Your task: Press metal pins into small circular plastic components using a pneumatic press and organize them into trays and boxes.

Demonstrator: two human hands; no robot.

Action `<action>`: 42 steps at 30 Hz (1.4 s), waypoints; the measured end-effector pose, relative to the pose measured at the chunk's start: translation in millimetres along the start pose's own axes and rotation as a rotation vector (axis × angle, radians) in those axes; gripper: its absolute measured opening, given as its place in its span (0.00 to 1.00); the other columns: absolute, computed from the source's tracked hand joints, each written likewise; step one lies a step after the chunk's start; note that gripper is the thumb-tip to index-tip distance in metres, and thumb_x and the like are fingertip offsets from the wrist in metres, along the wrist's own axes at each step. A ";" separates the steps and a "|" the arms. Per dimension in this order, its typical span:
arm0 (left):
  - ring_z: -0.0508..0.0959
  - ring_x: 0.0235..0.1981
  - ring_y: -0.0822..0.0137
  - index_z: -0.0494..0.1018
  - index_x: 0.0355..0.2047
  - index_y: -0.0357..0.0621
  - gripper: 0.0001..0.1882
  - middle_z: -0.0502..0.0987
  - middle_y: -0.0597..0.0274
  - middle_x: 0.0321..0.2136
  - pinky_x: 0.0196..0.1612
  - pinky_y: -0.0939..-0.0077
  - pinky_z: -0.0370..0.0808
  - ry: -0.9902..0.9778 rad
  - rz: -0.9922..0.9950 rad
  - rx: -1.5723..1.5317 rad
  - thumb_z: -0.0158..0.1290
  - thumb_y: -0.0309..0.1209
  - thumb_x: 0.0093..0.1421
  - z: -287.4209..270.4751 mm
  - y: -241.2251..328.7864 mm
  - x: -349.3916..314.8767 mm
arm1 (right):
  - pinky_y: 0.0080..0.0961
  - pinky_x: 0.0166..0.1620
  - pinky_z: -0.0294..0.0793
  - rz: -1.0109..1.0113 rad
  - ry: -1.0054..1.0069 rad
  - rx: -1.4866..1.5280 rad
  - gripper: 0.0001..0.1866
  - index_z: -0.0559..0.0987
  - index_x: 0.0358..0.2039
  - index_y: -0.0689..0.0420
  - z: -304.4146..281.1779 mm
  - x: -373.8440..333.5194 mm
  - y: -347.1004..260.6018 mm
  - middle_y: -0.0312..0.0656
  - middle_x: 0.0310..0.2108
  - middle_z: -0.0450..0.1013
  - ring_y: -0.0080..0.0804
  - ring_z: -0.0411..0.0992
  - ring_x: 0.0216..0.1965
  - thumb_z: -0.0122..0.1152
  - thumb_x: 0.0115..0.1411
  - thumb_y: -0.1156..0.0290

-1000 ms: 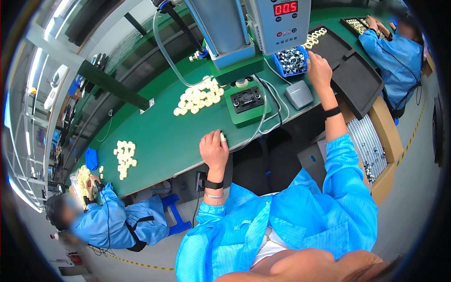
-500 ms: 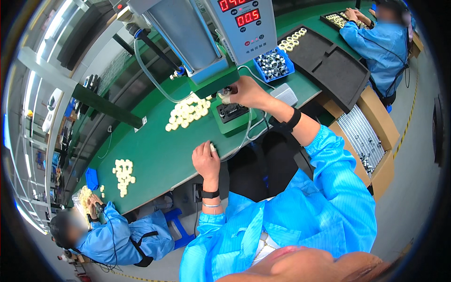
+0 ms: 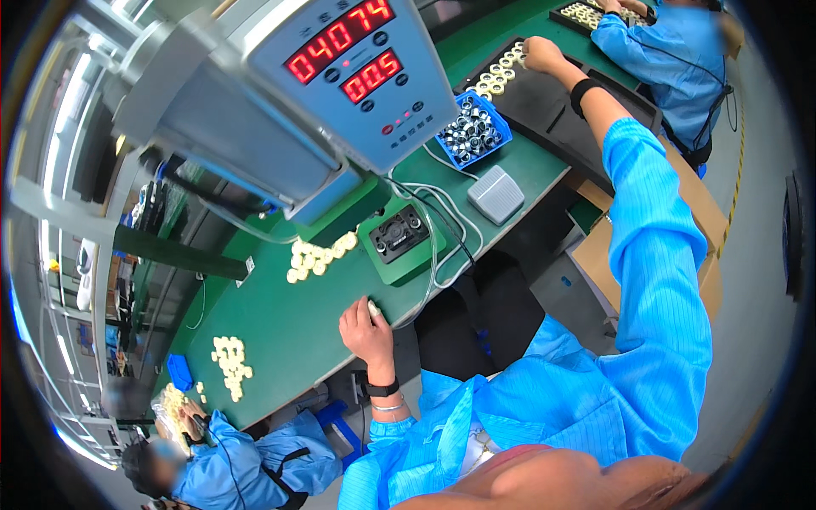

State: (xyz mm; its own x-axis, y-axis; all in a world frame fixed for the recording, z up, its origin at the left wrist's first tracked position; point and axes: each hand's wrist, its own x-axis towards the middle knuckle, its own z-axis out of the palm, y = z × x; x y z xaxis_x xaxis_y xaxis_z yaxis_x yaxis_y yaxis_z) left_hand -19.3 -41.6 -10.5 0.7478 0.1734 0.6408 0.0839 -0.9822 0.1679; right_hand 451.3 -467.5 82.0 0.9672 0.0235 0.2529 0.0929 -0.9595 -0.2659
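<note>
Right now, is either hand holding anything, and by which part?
The left hand holds a small cream piece; which part it grips is unclear. Whether the right hand holds anything cannot be told.

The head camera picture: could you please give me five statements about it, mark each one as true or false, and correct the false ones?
1. The right hand is at the row of cream rings on the black tray. True.
2. The blue bin next to this tray is filled with cream rings. False: it holds shiny metal parts.
3. The fingers of the left hand are at a small cream piece. True.
4. The grey wedge-shaped box lies on the floor. False: it rests on the green table.
5. Each of the person's wrists has a black band around it. True.
</note>
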 end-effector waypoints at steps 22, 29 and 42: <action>0.76 0.39 0.51 0.78 0.38 0.40 0.13 0.78 0.54 0.37 0.43 0.59 0.72 -0.012 -0.033 0.004 0.56 0.23 0.50 -6.3 -3.1 -6.9 | 0.43 0.44 0.75 -0.119 -0.098 0.060 0.14 0.81 0.35 0.58 4.9 -42.5 -4.7 0.51 0.37 0.78 0.49 0.77 0.41 0.64 0.53 0.61; 0.75 0.42 0.48 0.76 0.44 0.41 0.17 0.77 0.52 0.40 0.44 0.57 0.73 -0.220 -0.107 -0.194 0.59 0.28 0.53 -13.1 -8.0 25.5 | 0.42 0.33 0.76 -0.277 -0.051 -0.401 0.20 0.74 0.35 0.58 -40.1 -220.3 -6.1 0.48 0.23 0.76 0.48 0.77 0.30 0.61 0.57 0.53; 0.74 0.43 0.48 0.75 0.46 0.43 0.21 0.75 0.48 0.44 0.44 0.58 0.75 -0.331 0.150 0.016 0.60 0.28 0.50 41.1 -31.2 113.0 | 0.39 0.33 0.78 -0.224 0.081 -0.417 0.12 0.82 0.23 0.55 -13.6 -245.2 1.8 0.47 0.25 0.79 0.43 0.79 0.30 0.54 0.59 0.66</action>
State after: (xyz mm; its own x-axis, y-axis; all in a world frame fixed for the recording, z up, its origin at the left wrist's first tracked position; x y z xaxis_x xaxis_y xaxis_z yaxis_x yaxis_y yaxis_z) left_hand 89.6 5.7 25.8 0.9250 -0.0030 0.3798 -0.0350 -0.9964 0.0772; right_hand 211.1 -478.8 32.2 0.9111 0.2360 0.3379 0.1777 -0.9646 0.1947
